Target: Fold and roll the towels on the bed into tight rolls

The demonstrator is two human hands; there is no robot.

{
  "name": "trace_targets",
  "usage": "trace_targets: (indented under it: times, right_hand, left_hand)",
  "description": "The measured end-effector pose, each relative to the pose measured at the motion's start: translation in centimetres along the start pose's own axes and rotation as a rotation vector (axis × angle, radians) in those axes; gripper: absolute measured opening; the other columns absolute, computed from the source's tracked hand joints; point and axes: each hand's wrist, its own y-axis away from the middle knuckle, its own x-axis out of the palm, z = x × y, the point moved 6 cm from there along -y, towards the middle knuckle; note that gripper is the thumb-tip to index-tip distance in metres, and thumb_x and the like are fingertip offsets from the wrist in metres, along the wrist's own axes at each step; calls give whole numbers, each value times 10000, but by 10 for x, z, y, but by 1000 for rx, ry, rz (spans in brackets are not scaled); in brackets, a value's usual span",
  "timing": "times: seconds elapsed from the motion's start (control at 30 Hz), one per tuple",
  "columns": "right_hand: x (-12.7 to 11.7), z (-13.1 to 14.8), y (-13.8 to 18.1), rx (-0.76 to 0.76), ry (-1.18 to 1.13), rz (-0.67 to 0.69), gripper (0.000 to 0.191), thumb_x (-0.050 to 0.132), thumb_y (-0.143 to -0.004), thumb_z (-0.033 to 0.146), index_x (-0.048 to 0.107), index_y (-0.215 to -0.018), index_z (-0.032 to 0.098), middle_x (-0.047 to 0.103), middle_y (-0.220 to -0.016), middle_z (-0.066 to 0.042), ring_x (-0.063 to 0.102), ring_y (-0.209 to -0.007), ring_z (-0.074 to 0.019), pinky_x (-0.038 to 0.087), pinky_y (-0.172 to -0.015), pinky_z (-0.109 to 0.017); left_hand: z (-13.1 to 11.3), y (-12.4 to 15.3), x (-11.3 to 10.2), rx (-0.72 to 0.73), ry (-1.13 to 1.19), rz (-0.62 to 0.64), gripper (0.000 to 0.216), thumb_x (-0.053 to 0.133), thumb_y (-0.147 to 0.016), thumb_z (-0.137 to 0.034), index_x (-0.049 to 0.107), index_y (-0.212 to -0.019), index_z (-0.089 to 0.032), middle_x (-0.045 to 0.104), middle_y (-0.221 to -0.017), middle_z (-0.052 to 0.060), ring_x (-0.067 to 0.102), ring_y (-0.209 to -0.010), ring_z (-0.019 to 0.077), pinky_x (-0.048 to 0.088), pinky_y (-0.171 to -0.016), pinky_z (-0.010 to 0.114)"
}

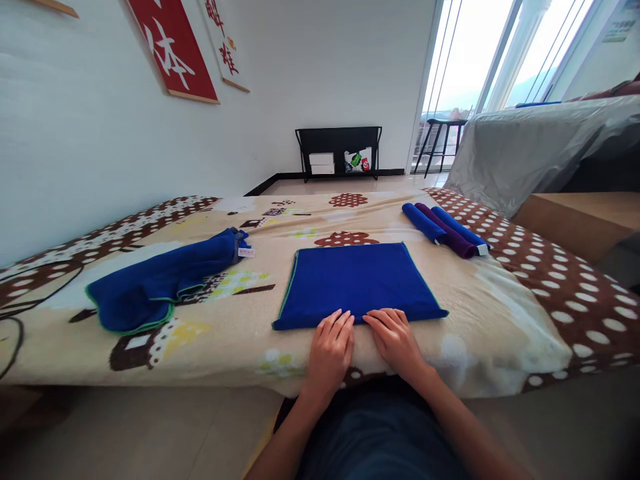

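A blue towel with green edging lies as a flat rectangle on the patterned blanket in front of me. Its near edge is turned over into a narrow roll. My left hand grips that edge left of the middle, fingers together and bent over it. Just to its right, my right hand holds the same edge the same way. Both thumbs are mostly hidden. Off to the left lies a loose, crumpled blue towel with green edging and a white tag.
Two blue rolled towels and a purple rolled towel lie side by side at the right. The blanket ends just before my lap. A dark cable runs along the left. Plastic-covered furniture stands beyond the right edge.
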Motion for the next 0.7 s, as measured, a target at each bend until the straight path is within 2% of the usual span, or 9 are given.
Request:
trace_targets:
  times: [0.17, 0.33, 0.47, 0.7]
  right_hand:
    - [-25, -33, 19, -18, -22, 159, 441, 465, -1001, 178, 540, -1426, 268, 628, -1373, -49, 579, -1279, -230, 482, -1057, -459]
    - [-61, -81, 48, 39, 7, 265, 493, 471, -1009, 250, 457, -1497, 319, 533, -1473, -13, 508, -1367, -236, 450, -1140, -490]
    - [-83, -110, 65, 123, 16, 252, 462, 481, -1003, 291, 504, -1462, 336, 543, -1458, -7, 515, -1359, -242, 427, -1158, -509]
    - [-87, -126, 72, 147, -6, 267, 441, 486, -995, 294, 541, -1432, 330, 553, -1452, -11, 506, -1369, -245, 416, -1154, -516]
  left_hand:
    - [29, 14, -14, 32, -39, 64, 436, 464, -990, -191, 541, -1415, -241, 636, -1378, 60, 580, -1304, 243, 459, -1079, 475]
    - [80, 41, -42, -66, -109, 65, 423, 514, -975, -238, 562, -1395, -247, 626, -1388, 67, 576, -1309, 247, 387, -1115, 471]
    - [112, 59, -58, -148, -76, 99, 420, 484, -985, -246, 542, -1397, -302, 615, -1403, 54, 563, -1322, 238, 283, -1150, 497]
    - [133, 62, -69, -330, 1, 94, 319, 510, -974, -329, 617, -1275, -344, 640, -1378, 36, 523, -1360, 253, 260, -1095, 491]
